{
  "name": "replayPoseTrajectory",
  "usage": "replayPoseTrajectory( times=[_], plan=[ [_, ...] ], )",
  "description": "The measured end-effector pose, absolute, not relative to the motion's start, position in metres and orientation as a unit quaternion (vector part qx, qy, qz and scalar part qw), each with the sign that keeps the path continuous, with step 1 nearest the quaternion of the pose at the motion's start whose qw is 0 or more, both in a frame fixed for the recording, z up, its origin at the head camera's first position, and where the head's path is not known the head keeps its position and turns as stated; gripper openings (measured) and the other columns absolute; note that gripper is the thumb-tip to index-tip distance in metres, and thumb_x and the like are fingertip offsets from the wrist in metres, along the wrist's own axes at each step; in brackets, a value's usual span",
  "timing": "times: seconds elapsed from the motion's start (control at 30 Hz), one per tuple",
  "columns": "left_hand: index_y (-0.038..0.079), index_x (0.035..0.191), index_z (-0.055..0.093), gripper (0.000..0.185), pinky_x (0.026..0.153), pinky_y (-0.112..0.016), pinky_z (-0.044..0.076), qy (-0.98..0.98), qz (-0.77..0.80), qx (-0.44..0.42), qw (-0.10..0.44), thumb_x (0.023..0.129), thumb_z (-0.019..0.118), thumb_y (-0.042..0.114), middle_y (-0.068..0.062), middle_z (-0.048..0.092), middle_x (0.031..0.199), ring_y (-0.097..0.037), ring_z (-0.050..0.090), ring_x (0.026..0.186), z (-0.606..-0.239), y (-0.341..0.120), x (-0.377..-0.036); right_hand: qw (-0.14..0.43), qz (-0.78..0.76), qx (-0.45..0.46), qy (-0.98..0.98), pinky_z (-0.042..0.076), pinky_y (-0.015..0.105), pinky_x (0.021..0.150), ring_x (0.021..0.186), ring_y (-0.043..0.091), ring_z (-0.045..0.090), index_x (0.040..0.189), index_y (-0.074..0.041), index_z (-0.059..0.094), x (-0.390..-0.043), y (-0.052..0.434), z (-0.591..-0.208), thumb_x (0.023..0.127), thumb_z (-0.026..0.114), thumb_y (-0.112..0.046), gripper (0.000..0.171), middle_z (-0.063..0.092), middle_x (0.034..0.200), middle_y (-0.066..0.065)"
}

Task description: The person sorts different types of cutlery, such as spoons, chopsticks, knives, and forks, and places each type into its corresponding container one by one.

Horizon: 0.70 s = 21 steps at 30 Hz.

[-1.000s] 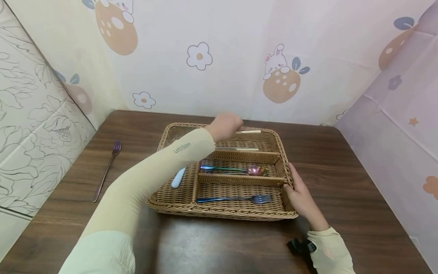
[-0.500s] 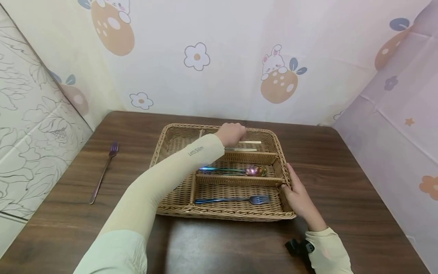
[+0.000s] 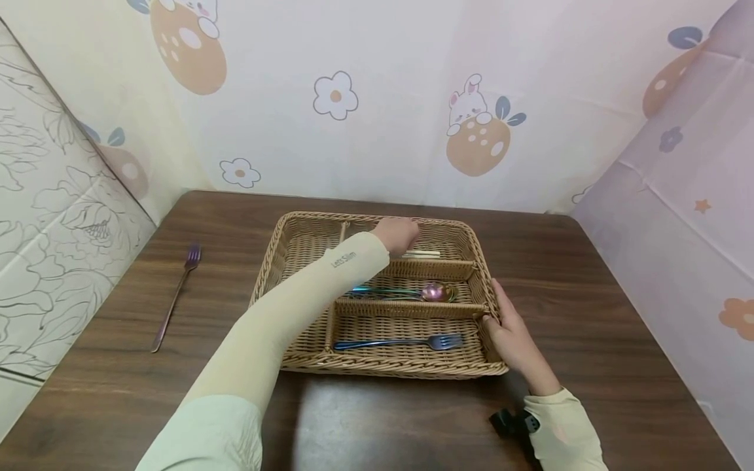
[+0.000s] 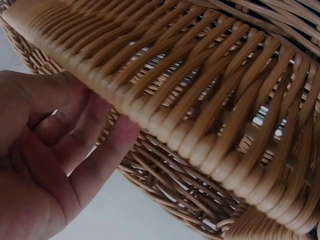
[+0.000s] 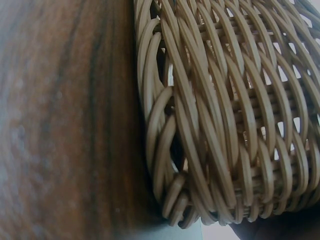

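Observation:
A wicker cutlery basket (image 3: 394, 366) with several compartments stands on the table. In the head view my left hand (image 3: 397, 235) is low in its back compartment, gripping a chopstick with a cream end beside another; these chopsticks (image 3: 423, 254) stick out to the right of the hand. In the left wrist view a woven divider hides the fingertips of the left hand (image 4: 65, 145). My right hand (image 3: 518, 340) holds the basket's right side, thumb at the inner wall and fingers outside. Iridescent spoons (image 3: 436, 292) lie in the middle compartment, a blue fork (image 3: 444, 341) in the front one.
A purple fork (image 3: 177, 297) lies on the dark wooden table (image 3: 589, 314), left of the basket. Patterned curtains (image 3: 389, 131) rise behind and beside the table. A black strap device (image 3: 512, 422) is at the right wrist. My left forearm crosses over the basket.
My left hand has lowered the chopstick into the back compartment, next to the other one. The right hand keeps its hold on the basket. The head view has shifted slightly.

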<state>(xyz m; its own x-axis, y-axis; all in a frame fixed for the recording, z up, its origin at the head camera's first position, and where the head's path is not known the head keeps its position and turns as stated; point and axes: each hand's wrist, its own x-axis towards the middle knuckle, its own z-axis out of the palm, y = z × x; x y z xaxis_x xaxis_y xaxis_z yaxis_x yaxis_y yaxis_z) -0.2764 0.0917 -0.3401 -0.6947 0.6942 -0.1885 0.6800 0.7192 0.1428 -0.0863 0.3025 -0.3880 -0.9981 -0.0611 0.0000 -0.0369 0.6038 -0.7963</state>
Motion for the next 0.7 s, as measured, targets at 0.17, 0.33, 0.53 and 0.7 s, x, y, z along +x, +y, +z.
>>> replayPoseTrajectory(
  times=[0.17, 0.33, 0.53, 0.7],
  plan=[
    [0.013, 0.083, 0.053, 0.017, 0.061, -0.029, 0.039, 0.924, 0.014, 0.359, 0.132, 0.098, 0.048, 0.008, -0.001, 0.056, 0.078, -0.014, 0.044, 0.068, -0.343, 0.092, -0.279, 0.016, -0.445, -0.026, 0.895, 0.013, 0.063, 0.106, 0.14, 0.044, 0.003, 0.152, -0.006, -0.003, -0.086, 0.302, -0.386, 0.095, 0.038, 0.007, 0.071, -0.002, 0.155, 0.026],
    [0.012, 0.077, 0.049, 0.021, 0.055, -0.027, 0.035, 0.924, 0.017, 0.355, 0.14, 0.097, 0.048, 0.006, 0.0, 0.051, 0.072, -0.012, 0.039, 0.062, -0.348, 0.092, -0.28, 0.015, -0.442, -0.025, 0.897, 0.014, 0.063, 0.106, 0.14, 0.044, 0.003, 0.152, -0.006, -0.002, -0.087, 0.303, -0.388, 0.095, 0.037, 0.007, 0.071, -0.002, 0.155, 0.025],
    [0.012, 0.082, 0.051, 0.017, 0.056, -0.028, 0.036, 0.925, 0.015, 0.35, 0.148, 0.098, 0.048, 0.006, -0.001, 0.053, 0.074, -0.012, 0.042, 0.063, -0.354, 0.094, -0.28, 0.014, -0.443, -0.024, 0.896, 0.013, 0.063, 0.106, 0.14, 0.044, 0.003, 0.152, -0.008, -0.002, -0.087, 0.303, -0.39, 0.094, 0.036, 0.007, 0.071, -0.002, 0.155, 0.024],
    [0.011, 0.081, 0.053, 0.018, 0.056, -0.029, 0.035, 0.927, 0.012, 0.342, 0.151, 0.098, 0.048, 0.007, -0.002, 0.052, 0.073, -0.013, 0.04, 0.063, -0.357, 0.095, -0.282, 0.013, -0.447, -0.026, 0.894, 0.014, 0.064, 0.105, 0.139, 0.045, 0.004, 0.152, -0.007, -0.002, -0.087, 0.302, -0.389, 0.095, 0.036, 0.008, 0.071, -0.002, 0.155, 0.025]
  ],
)
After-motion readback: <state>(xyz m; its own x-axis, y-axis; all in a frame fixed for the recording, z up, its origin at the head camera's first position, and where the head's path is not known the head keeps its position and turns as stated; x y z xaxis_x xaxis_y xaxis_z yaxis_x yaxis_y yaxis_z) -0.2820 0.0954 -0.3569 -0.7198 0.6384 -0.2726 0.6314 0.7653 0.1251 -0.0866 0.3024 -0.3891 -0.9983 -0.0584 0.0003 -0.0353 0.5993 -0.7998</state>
